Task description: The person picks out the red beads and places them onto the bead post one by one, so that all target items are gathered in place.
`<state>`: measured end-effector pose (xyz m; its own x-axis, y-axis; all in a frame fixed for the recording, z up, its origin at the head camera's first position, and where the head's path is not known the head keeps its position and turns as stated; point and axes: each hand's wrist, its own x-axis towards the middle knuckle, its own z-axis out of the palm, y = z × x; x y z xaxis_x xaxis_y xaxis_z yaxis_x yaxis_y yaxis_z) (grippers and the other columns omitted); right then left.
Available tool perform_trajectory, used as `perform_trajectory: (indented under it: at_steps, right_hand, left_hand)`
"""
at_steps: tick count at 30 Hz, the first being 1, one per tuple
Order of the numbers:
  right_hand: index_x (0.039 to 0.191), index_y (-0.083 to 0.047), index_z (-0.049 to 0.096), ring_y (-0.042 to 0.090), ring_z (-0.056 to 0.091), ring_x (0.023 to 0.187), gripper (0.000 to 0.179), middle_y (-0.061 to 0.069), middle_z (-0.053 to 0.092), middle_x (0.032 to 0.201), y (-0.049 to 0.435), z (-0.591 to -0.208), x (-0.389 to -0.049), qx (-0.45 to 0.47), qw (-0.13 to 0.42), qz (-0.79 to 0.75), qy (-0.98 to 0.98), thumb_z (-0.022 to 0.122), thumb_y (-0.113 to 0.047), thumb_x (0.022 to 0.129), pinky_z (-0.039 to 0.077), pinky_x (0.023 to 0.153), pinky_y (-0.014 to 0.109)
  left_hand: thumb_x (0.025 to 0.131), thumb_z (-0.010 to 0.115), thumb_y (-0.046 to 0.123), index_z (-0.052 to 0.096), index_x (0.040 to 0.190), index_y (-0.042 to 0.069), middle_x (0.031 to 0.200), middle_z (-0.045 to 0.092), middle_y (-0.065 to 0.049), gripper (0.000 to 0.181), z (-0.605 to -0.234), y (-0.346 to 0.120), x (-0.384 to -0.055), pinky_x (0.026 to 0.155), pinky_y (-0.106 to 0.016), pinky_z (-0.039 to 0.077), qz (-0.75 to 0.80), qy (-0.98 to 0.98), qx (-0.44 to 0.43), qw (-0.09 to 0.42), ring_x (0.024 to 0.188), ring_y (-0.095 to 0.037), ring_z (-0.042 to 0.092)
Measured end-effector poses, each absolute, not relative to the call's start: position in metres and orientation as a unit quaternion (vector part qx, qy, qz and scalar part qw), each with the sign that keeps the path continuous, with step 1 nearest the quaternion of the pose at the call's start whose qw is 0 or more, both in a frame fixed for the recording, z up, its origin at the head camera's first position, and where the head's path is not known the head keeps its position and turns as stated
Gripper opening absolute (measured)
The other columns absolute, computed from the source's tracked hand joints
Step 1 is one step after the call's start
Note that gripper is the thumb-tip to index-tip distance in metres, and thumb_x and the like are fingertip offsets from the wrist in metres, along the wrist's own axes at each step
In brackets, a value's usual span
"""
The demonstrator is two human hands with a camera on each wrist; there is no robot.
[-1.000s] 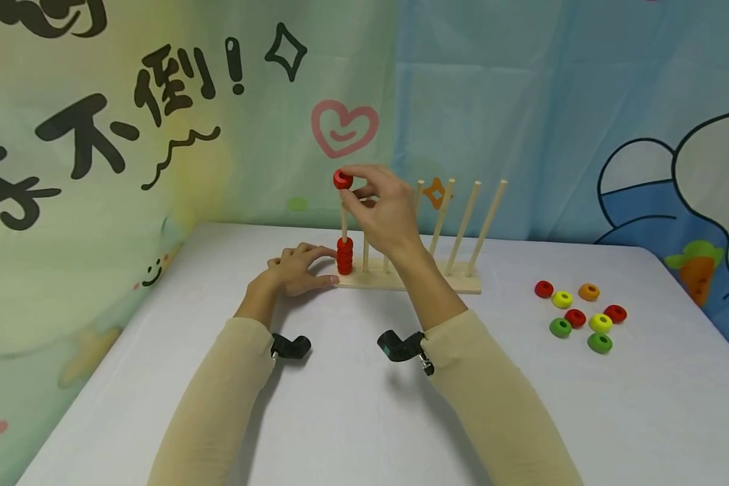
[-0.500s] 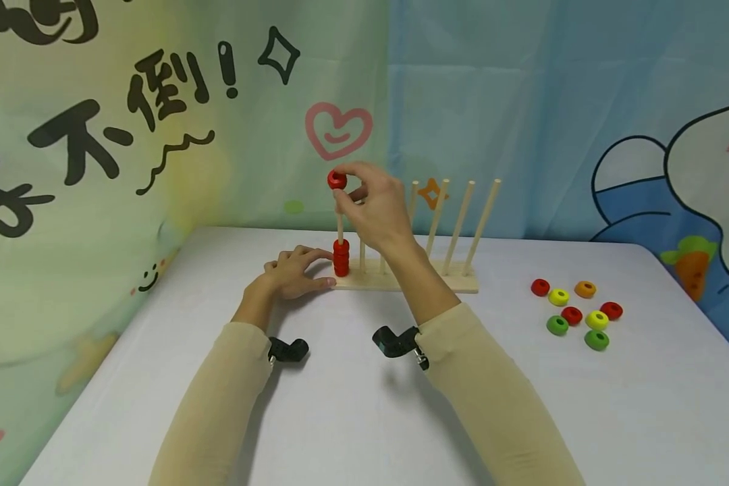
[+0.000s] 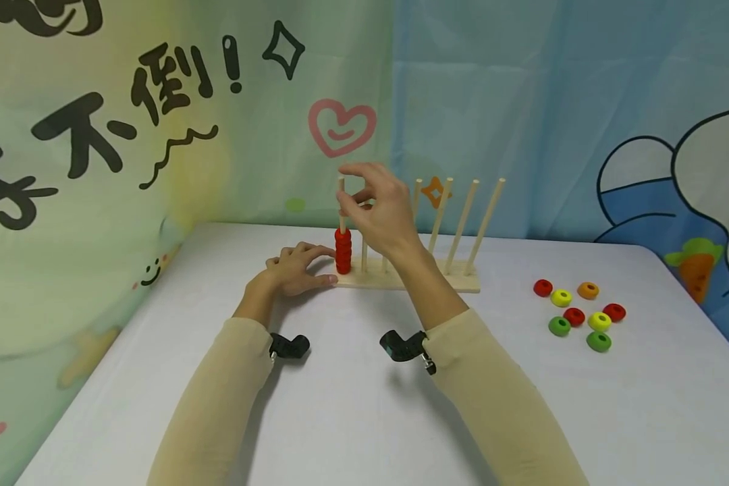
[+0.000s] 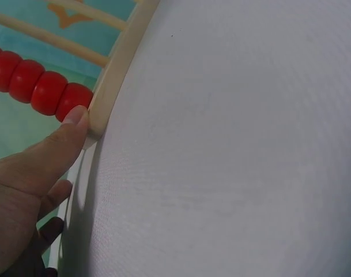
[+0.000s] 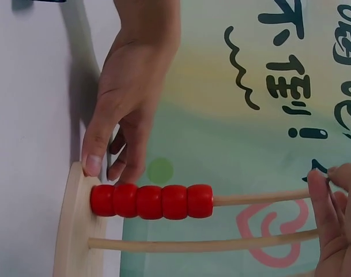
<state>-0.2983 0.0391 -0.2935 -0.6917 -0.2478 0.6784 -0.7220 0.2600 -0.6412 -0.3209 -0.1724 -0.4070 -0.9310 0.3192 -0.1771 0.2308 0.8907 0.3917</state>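
A wooden peg stand [image 3: 425, 280] stands on the table, upright pegs rising from its flat base. Several red beads [image 3: 343, 251] are stacked on its leftmost peg [image 5: 261, 199]. My left hand [image 3: 294, 270] rests at the left end of the base; its thumb [image 4: 71, 130] touches the base end beside the lowest bead. The left wrist view shows the other fingers loosely bent behind the thumb. At the top of the leftmost peg is my right hand [image 3: 379, 206], thumb and index finger apart around the peg tip with no bead between them.
Loose red, yellow, green and orange beads lie on the white table at the right, among them an orange bead [image 3: 588, 291] and a green bead [image 3: 599, 341]. A printed cloth backdrop [image 3: 474, 101] hangs behind the table. Bare pegs [image 3: 462, 223] rise right of the right hand.
The red bead that my right hand pinched at the peg top has been let go and has dropped onto the red stack, which is taller. My left hand stays at the base.
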Motion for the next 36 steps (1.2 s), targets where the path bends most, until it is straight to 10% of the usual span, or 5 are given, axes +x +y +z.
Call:
perform_trajectory:
  at_steps: [36]
  right_hand:
    - [0.120, 0.004, 0.062, 0.032, 0.069, 0.078, 0.034, 0.018, 0.057, 0.116, 0.074, -0.308, -0.257, 0.374, 0.185, 0.547, -0.726, 0.068, 0.009, 0.087, 0.058, 0.073, 0.043]
  left_hand:
    - [0.083, 0.055, 0.075, 0.042, 0.144, 0.044, 0.155, 0.029, -0.004, 0.069, -0.407, -0.171, -0.321, 0.101, -0.069, 0.023, 0.186, 0.966, 0.135, 0.118, 0.136, -0.039, 0.027]
